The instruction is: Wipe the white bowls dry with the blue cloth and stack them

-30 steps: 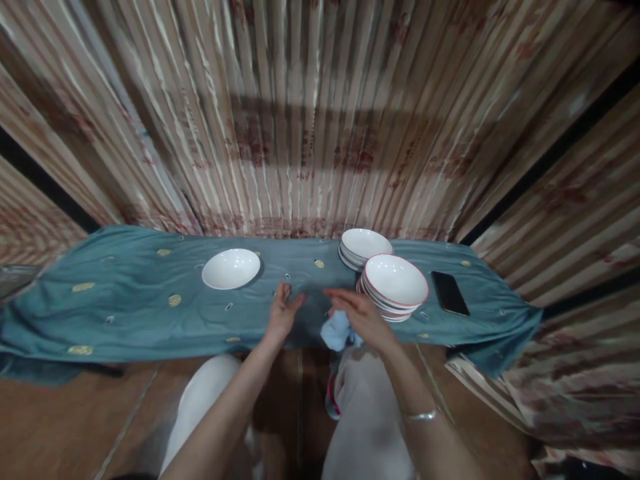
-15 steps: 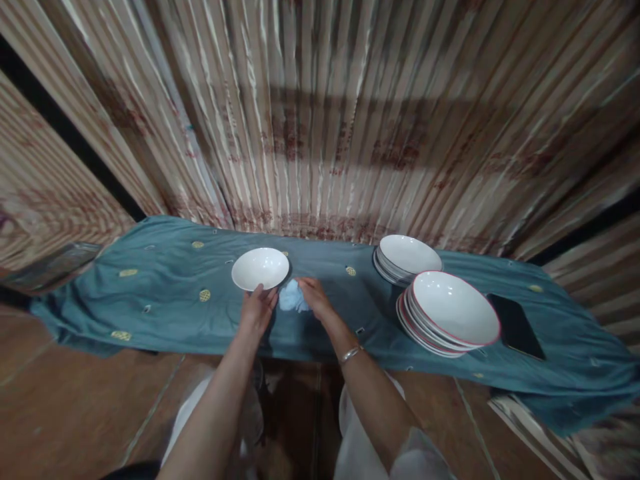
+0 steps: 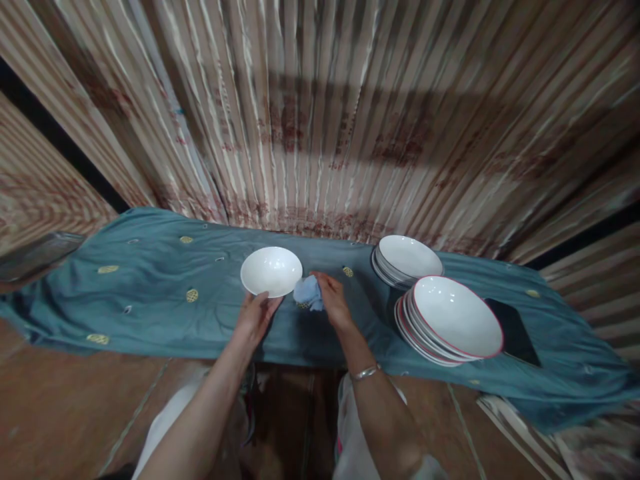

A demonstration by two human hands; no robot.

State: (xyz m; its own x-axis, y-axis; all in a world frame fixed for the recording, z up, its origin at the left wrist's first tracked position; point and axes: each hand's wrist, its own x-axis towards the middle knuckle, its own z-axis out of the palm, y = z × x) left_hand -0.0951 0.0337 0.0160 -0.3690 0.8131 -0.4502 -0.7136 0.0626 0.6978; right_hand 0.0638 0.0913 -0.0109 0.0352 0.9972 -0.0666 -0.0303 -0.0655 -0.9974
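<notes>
A white bowl [image 3: 271, 270] is tilted slightly toward me, left of centre over the green cloth. My left hand [image 3: 257, 316] grips its near rim, thumb on top and fingers beneath. Just right of the bowl, a crumpled light blue cloth [image 3: 309, 292] hangs from my right hand [image 3: 334, 299], pinched between thumb and fingers. The cloth comes close to the bowl's right edge; whether they touch I cannot tell.
On the right stand a stack of red-rimmed white bowls [image 3: 457, 319] and, behind it, a stack of white dishes [image 3: 409, 258]. A flat black object [image 3: 517, 333] lies beside them on the green tablecloth [image 3: 165, 293]. A pleated curtain [image 3: 310, 133] hangs behind.
The bowl and my left hand have shifted a little to the right, and the bowl looks more raised. My right hand has moved right with the blue cloth. The view has shifted slightly.
</notes>
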